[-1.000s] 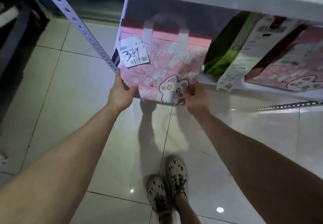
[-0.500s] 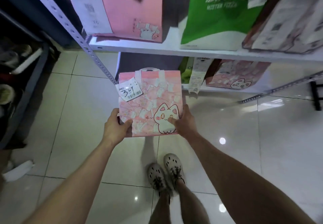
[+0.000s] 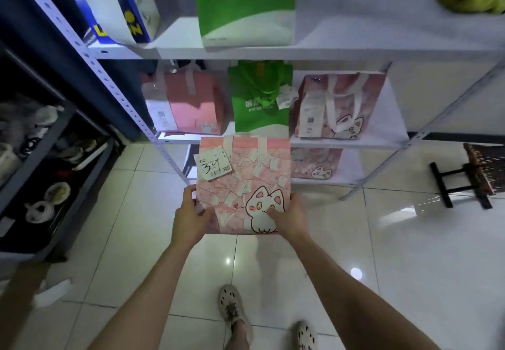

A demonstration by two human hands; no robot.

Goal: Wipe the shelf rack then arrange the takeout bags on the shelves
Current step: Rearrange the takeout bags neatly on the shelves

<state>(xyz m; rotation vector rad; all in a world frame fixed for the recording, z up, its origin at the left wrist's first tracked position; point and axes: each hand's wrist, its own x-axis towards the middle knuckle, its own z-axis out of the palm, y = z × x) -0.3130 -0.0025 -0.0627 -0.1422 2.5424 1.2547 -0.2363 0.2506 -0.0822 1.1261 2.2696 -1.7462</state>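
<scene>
My left hand [image 3: 191,217] and right hand [image 3: 289,217] grip the lower corners of the pink bag [image 3: 243,183], thumbs on its front. The bag is held upright above the floor [image 3: 410,240], in front of the rack [image 3: 355,52]. A receipt [image 3: 214,165] marked 34 sits at its upper left.

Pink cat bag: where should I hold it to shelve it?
Grip the pink cat bag at its lower side edges, one hand from each side, as the left hand and right hand do. It is upright and broad-faced; its handles lie flat.
</scene>
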